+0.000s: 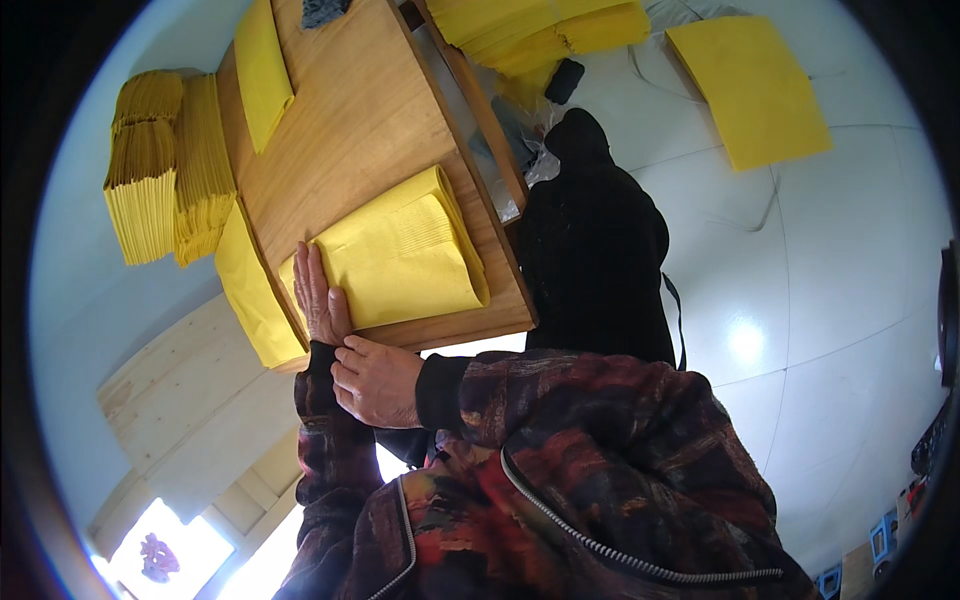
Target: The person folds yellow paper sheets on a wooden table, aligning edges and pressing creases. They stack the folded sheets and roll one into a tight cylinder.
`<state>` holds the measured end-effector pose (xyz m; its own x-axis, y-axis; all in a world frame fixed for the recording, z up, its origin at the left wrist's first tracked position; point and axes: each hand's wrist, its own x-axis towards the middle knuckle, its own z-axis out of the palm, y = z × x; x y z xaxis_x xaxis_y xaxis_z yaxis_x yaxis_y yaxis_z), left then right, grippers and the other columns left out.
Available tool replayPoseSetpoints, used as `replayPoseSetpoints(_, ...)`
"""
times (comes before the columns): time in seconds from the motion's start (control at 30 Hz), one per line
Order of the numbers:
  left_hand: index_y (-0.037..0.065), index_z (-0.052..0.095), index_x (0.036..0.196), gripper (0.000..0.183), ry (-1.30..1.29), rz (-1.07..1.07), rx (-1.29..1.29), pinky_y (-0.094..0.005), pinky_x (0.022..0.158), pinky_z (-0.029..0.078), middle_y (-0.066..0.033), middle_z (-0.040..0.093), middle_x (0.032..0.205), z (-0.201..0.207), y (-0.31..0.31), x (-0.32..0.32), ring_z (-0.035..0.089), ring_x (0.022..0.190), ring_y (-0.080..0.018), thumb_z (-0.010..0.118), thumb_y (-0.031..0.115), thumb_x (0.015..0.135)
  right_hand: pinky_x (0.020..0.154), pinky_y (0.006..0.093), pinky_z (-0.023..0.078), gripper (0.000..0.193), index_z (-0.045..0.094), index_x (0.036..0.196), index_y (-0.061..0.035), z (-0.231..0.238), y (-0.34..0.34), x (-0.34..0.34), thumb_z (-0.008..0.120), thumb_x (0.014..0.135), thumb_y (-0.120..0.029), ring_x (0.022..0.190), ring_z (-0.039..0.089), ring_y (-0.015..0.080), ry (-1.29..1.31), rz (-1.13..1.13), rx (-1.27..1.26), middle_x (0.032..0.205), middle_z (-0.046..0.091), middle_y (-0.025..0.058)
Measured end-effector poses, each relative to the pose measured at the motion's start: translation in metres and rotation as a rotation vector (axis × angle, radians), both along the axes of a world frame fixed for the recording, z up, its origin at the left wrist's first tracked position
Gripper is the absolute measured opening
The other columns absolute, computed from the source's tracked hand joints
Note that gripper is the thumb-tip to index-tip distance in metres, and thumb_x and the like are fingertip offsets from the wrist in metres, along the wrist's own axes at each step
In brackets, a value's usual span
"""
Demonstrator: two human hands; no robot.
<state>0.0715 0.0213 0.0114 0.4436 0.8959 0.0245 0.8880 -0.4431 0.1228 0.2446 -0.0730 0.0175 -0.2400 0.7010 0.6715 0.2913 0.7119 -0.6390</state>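
Observation:
A folded stack of yellow paper (400, 250), with layered edges at its right end, lies on the wooden table (350, 110) near the front edge. My left hand (320, 298) rests against the left end of the stack, its fingers straight and laid along the paper. My right hand (378, 383) crosses over to my left wrist, with its fingers curled on the dark sleeve cuff (321, 356) there. Part of the left hand's underside is hidden against the paper.
Tall bundles of yellow paper (205, 160) stand left of the table. One yellow sheet (262, 75) lies at the table's far left, and another (258, 295) hangs by its left edge. More yellow stacks (560, 30) and a yellow piece (752, 92) are on the tiled floor.

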Motion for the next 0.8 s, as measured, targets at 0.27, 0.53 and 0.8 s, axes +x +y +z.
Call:
replayPoseSetpoints(0.27,0.005,0.031,0.147,0.071,-0.012,-0.010,-0.006,-0.0470,0.114,0.014,-0.0190,0.023,0.154,-0.001,0.002,-0.002,0.021,0.142,-0.0350,0.023,0.055,0.097,0.090,0.0389,0.045,0.019,0.065,0.081,-0.0033,0.000,0.000,0.000,0.056,0.078,-0.020,0.090,0.058,0.0244,-0.020,0.040,-0.065,0.084,0.061,0.0086)
replayPoseSetpoints(0.53,0.009,0.031,0.147,0.068,-0.019,0.010,-0.001,-0.0481,0.114,0.015,-0.0161,0.025,0.154,-0.004,0.002,-0.003,0.023,0.141,-0.0366,0.026,0.054,0.097,0.089,0.0368,0.045,0.018,0.063,0.086,-0.0048,0.000,0.008,0.015,0.057,0.078,-0.020,0.093,0.057,0.0228,-0.005,0.057,-0.026,0.088,0.059,0.0066)
replayPoseSetpoints(0.8,0.015,0.033,0.147,0.061,-0.045,0.077,-0.002,-0.0466,0.113,0.015,-0.0092,0.025,0.155,-0.006,-0.001,0.004,0.021,0.143,-0.0307,0.033,0.049,0.096,0.107,0.0490,0.033,0.028,0.064,0.106,-0.0041,-0.007,0.020,0.038,0.055,0.084,-0.018,0.122,0.049,0.0264,-0.176,-0.079,0.022,0.118,0.059,0.0100)
